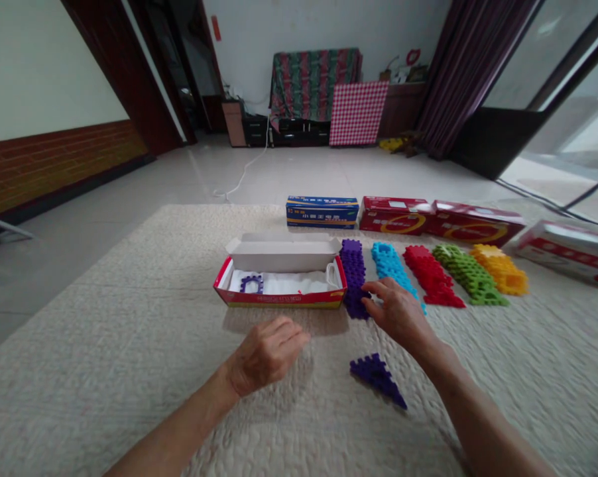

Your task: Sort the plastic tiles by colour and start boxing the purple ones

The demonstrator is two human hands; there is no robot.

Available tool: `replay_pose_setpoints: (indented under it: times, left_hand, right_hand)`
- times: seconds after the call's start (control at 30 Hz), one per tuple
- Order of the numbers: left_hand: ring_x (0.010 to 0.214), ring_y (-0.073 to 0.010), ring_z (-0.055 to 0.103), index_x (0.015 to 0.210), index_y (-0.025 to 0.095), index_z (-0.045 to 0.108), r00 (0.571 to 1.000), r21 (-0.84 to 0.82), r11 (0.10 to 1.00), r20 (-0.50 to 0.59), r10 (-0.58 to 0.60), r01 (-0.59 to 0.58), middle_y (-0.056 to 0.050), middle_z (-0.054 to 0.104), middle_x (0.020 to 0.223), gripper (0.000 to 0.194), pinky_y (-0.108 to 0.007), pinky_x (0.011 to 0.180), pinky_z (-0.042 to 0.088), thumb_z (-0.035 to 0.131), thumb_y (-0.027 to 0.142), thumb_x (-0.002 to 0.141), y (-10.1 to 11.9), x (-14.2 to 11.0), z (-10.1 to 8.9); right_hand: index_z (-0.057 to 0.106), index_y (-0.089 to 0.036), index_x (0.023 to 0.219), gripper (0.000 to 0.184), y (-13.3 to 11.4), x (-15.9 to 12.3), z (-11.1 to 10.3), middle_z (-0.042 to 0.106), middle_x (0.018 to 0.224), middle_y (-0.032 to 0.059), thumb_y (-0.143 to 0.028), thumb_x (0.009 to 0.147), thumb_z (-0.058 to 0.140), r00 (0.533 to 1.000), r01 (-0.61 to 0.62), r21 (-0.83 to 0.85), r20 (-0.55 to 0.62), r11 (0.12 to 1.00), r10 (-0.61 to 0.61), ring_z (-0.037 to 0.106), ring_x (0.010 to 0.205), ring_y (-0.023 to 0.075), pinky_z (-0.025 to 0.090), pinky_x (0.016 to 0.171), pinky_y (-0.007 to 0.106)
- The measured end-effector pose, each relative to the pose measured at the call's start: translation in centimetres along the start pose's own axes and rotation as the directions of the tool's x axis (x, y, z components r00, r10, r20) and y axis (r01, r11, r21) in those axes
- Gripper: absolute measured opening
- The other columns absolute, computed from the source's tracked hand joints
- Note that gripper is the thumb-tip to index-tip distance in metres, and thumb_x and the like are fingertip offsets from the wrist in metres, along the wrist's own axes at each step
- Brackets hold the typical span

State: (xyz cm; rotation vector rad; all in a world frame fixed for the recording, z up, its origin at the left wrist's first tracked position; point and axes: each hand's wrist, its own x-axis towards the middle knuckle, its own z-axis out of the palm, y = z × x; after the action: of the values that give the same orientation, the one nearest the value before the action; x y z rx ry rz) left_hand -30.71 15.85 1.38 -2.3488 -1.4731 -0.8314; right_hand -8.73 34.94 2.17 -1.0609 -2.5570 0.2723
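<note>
My right hand (396, 311) reaches to the near end of a row of purple interlocking plastic pieces (353, 268). Its thumb and forefinger close on the edge of a purple piece there. My left hand (269, 354) hovers over the cloth in front of the box, fingers curled together, with nothing seen in it; its palm is hidden. An open red cardboard box (279, 300) has a white lining, and a purple square frame piece (252, 284) lies inside at the left. Nearer me, a purple triangular piece (377, 379) lies on the cloth.
Right of the purple row lie light blue (391, 260), red (432, 275), green (465, 271) and yellow pieces (499, 268) in rows. Behind stand a blue box (321, 213) and red boxes (396, 215). A quilted cream cloth (105, 344) covers the surface.
</note>
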Motion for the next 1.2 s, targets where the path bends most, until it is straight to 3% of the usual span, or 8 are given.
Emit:
replay_pose_setpoints:
  times: [0.07,0.2,0.33,0.47,0.97,1.2]
  left_hand:
    - [0.087,-0.0197,0.065,0.099,0.014,0.067,0.996,-0.065,0.998,0.092,-0.007,0.013,-0.009,0.069,0.088,0.023,-0.032,0.075,0.058,0.046,0.010,0.089,-0.4,-0.7,1.2]
    - [0.097,-0.0208,0.064,0.101,0.013,0.067,0.987,-0.169,0.985,0.158,-0.008,0.035,-0.011,0.069,0.099,0.024,-0.034,0.084,0.057,0.045,0.011,0.089,-2.0,-0.6,2.5]
    - [0.101,-0.0198,0.064,0.101,0.014,0.067,0.981,-0.260,0.966,0.182,0.063,-0.013,-0.012,0.070,0.105,0.026,-0.035,0.090,0.055,0.043,0.013,0.091,-2.9,0.5,3.4]
    - [0.101,-0.0197,0.064,0.100,0.015,0.067,0.985,-0.326,0.946,0.161,0.057,-0.001,-0.012,0.070,0.103,0.026,-0.035,0.091,0.054,0.044,0.011,0.090,-3.1,1.1,4.1]
    - [0.113,-0.0222,0.062,0.106,0.014,0.065,0.980,-0.289,0.956,0.167,0.109,-0.057,-0.012,0.068,0.116,0.029,-0.036,0.097,0.053,0.043,0.009,0.088,-2.9,0.1,3.6]
    - [0.114,-0.0212,0.061,0.107,0.012,0.064,0.975,-0.291,0.955,0.186,0.121,-0.063,-0.013,0.066,0.120,0.026,-0.036,0.100,0.051,0.044,0.011,0.090,-3.2,-0.1,4.2]
  right_hand:
    - [0.068,-0.017,0.104,0.025,0.1,0.1,0.2,0.064,0.098,0.0095,-0.027,0.087,0.053,1.000,-0.001,0.001,0.006,1.000,0.001,0.062,0.084,0.0205,0.047,0.076,0.032]
    - [0.068,-0.018,0.100,0.021,0.2,0.5,0.3,0.064,0.096,0.0087,-0.023,0.085,0.055,0.999,-0.009,0.013,0.034,1.000,0.009,0.062,0.082,0.0190,0.046,0.074,0.030]
    - [0.067,-0.017,0.099,0.019,0.0,1.0,-0.1,0.064,0.095,0.0076,-0.018,0.081,0.059,0.995,-0.028,-0.011,0.097,1.000,0.029,0.061,0.082,0.0183,0.045,0.075,0.029]
    - [0.064,-0.018,0.095,0.015,-0.3,1.0,-0.5,0.063,0.095,0.0064,-0.018,0.081,0.060,0.990,-0.058,-0.045,0.127,0.997,0.063,0.060,0.080,0.0171,0.043,0.074,0.028]
    - [0.067,-0.017,0.096,0.020,-1.3,1.0,-1.2,0.064,0.094,0.0086,-0.017,0.081,0.055,0.970,-0.131,-0.179,0.178,0.975,0.163,0.060,0.076,0.0183,0.040,0.068,0.028]
    - [0.068,-0.019,0.093,0.018,-1.3,1.1,-1.2,0.067,0.093,0.0091,-0.020,0.081,0.055,0.976,-0.083,-0.274,0.172,0.958,0.133,0.062,0.075,0.0199,0.040,0.062,0.028]
